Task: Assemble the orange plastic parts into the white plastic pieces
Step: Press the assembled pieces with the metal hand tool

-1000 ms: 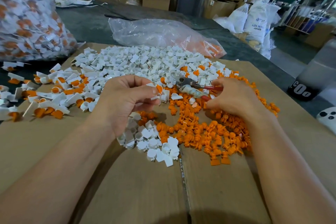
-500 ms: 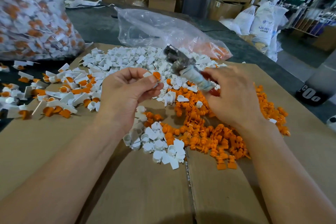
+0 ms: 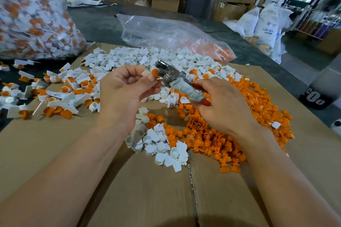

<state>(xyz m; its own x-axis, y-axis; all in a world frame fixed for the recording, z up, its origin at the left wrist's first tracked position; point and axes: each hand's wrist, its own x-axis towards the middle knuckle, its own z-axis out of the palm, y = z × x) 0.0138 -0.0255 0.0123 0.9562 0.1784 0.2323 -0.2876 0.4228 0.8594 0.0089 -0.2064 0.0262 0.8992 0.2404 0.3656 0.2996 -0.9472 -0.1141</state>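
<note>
Cardboard sheet (image 3: pixel 55 153) serves as bench, warehouse boxes behind. Your left hand (image 3: pixel 125 88) pinches white piece (image 3: pixel 145 73) with orange part (image 3: pixel 154 72) in it, raised above white pile (image 3: pixel 147 57). Your right hand (image 3: pixel 221 105) wraps pliers (image 3: pixel 177 81) handles, nose at orange part. Pieces likely light, stiff, slick: hold by flat tab. Orange pile (image 3: pixel 212 134) crowds right side; bare cardboard near you gives room.
</note>
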